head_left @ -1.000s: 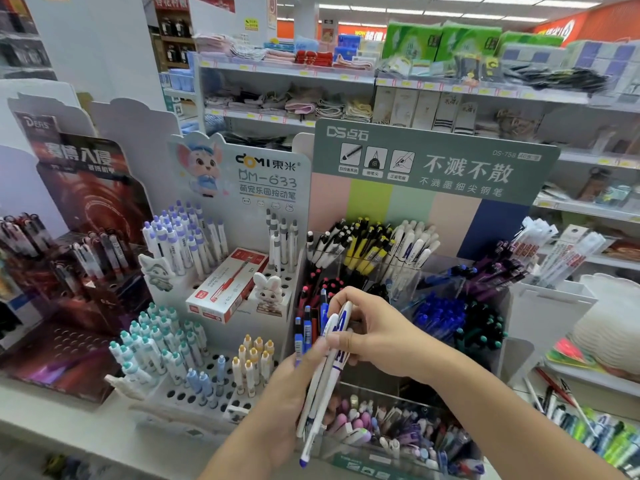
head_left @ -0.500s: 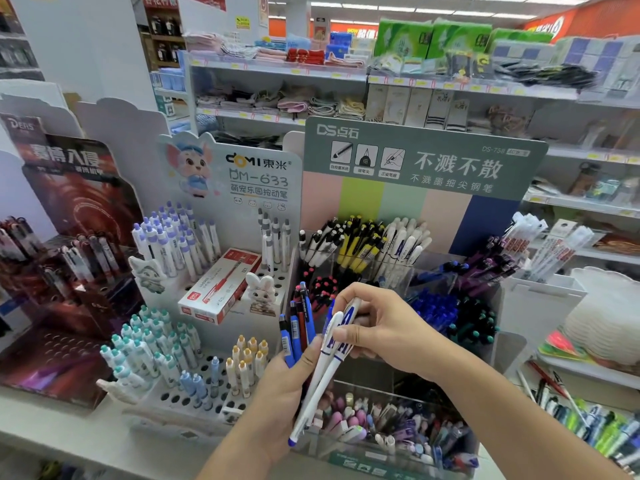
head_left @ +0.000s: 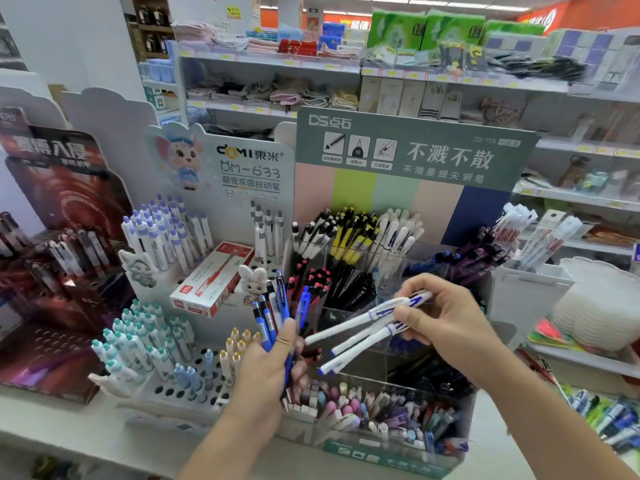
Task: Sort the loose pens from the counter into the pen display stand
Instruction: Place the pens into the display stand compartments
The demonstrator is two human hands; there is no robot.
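My left hand [head_left: 270,372] grips a bunch of blue pens [head_left: 273,315] that stick up above my thumb. My right hand [head_left: 446,320] pinches three white pens with blue print [head_left: 360,329], their tips slanting down to the left. Both hands hover in front of the green pen display stand [head_left: 412,147], over its clear compartments. Matching white pens [head_left: 398,233] stand in its upper middle compartment, beside yellow-and-black ones [head_left: 349,233]. A clear front bin [head_left: 381,414] holds several mixed pastel pens.
A white stand with holes [head_left: 180,393] carries teal, purple and yellow pens at the left, with a red-and-white pen box [head_left: 211,278] on it. A dark red display [head_left: 59,244] stands far left. Store shelves [head_left: 270,64] rise behind. More pens lie at the lower right [head_left: 606,414].
My right hand has pulled the white pens out of my left hand and carried them to the right and upward. The blue pens stay in my left hand.
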